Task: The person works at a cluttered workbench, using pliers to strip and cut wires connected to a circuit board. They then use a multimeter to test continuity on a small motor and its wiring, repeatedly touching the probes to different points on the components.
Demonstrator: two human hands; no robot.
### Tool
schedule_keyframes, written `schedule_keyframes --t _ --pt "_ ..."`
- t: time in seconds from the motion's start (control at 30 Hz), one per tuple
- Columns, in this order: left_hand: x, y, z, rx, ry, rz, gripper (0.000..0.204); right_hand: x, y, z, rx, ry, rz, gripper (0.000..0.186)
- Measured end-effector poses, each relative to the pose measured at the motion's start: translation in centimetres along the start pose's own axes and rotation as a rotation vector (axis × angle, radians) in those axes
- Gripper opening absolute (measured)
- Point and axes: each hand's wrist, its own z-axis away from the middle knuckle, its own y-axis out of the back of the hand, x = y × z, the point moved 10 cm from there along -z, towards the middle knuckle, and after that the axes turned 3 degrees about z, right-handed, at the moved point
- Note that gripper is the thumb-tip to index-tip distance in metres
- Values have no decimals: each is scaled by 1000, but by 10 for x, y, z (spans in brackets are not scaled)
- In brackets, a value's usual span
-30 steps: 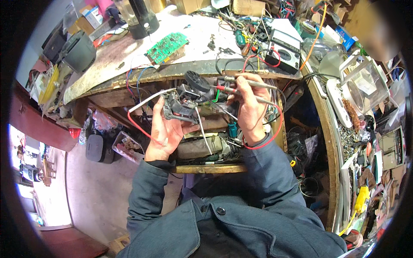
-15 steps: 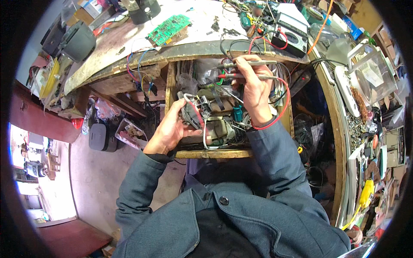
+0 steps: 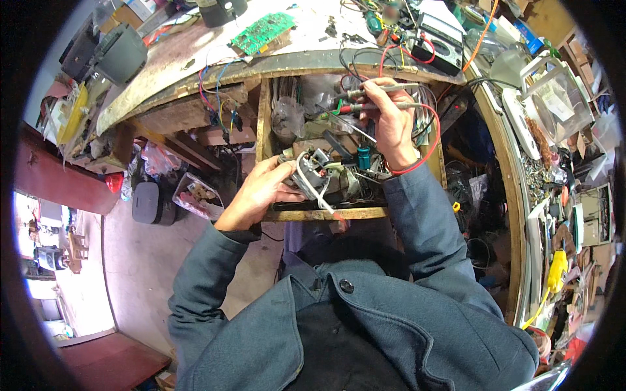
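My left hand (image 3: pixel 255 194) is closed around the left side of a small dark electrical part (image 3: pixel 309 177) with metal pieces on top. A thick white wire (image 3: pixel 315 193) loops off it, and its reddish end hangs over the drawer's front edge. In my right hand (image 3: pixel 394 128) are two test probes, a red probe (image 3: pixel 351 109) and a dark grey probe (image 3: pixel 349 94), side by side with tips toward the left. Their tips are apart from the part. Both hands are above an open wooden drawer (image 3: pixel 365 214). Red and black leads trail near an analog multimeter (image 3: pixel 438 51) on the bench.
The drawer holds plastic bags (image 3: pixel 288 117), a teal cylinder (image 3: pixel 363 157) and jumbled pieces. A green circuit board (image 3: pixel 266 32) lies on the bench (image 3: pixel 313 40). Thin wires (image 3: pixel 218 98) hang over its edge. A cluttered side shelf (image 3: pixel 515 215) runs along my right.
My left hand has turned the electrical part, so its metal pieces now face up and its white wire's end lies over the drawer front. My right hand still holds both probes.
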Motion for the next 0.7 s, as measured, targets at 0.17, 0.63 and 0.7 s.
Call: schedule_keyframes --t 0.17,0.63,0.7 --pt "-9 12 11 85 -16 -32 36 -4 5 34 -68 -26 0 16" --pt "-13 1 14 58 6 61 58 7 4 78 -159 -124 -34 15" --pt "-7 0 22 79 -19 141 54 12 4 75 -174 -204 -142 13"
